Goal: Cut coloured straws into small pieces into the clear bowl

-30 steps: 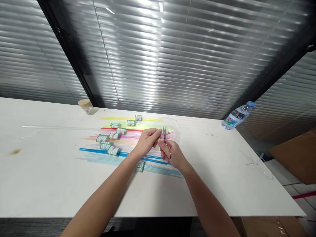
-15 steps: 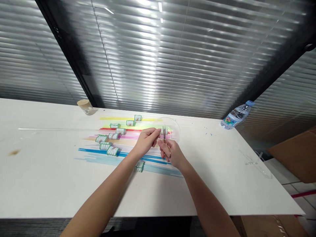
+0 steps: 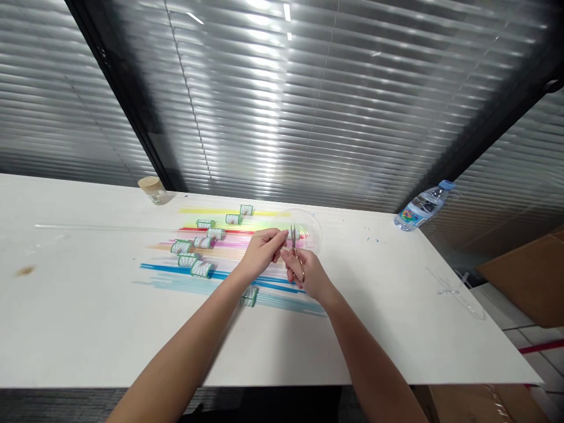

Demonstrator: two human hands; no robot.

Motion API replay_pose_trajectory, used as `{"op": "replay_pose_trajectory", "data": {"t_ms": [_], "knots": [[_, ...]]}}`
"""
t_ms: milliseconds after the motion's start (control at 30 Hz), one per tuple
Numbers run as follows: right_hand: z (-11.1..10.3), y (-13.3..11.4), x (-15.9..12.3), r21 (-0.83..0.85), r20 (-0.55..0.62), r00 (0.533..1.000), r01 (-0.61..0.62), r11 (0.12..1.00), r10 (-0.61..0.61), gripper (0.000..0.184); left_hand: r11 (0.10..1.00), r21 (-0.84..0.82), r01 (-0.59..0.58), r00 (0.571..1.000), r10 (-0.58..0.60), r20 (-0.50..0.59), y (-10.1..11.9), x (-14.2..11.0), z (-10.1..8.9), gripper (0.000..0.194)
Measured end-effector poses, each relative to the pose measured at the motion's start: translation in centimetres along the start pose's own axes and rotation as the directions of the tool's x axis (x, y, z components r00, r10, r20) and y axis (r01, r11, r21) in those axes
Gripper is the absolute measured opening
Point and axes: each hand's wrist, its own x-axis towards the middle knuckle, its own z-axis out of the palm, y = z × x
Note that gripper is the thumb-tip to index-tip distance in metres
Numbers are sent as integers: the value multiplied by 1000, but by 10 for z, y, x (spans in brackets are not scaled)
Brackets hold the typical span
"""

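Note:
My right hand [image 3: 305, 271] is closed around a small pair of scissors [image 3: 294, 238] with rose-gold handles, its narrow blades pointing away from me. Close by on the left, my left hand [image 3: 265, 251] is pinched beside the blades. A long, thin, clear rod [image 3: 106, 228] runs from the far left to this hand, which seems to grip its end; the fingertips hide the hold. Beneath both hands lie bundles of thin coloured rods [image 3: 171, 268] in blue, red, yellow and other colours, with patterned labels [image 3: 202, 269] wrapped round them. A clear round dish [image 3: 318, 226] sits behind the scissors.
A water bottle [image 3: 420, 207] stands at the table's back right corner. Towards the back left is a jar with a tan lid [image 3: 152, 190]. Clear looped strips [image 3: 458, 294] lie near the right edge. Cardboard boxes [image 3: 526, 276] stand beyond it; blinds rise behind the table.
The far left end of the clear rod has shifted slightly up and right. My hands and the scissors stay almost in place.

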Motion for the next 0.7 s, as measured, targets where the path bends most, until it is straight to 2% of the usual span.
{"op": "replay_pose_trajectory", "data": {"t_ms": [700], "knots": [[2, 3, 1, -17, -58, 997, -46, 999, 45, 56, 1000, 4, -1, 1000, 1, -16, -4, 2, 0, 42]]}}
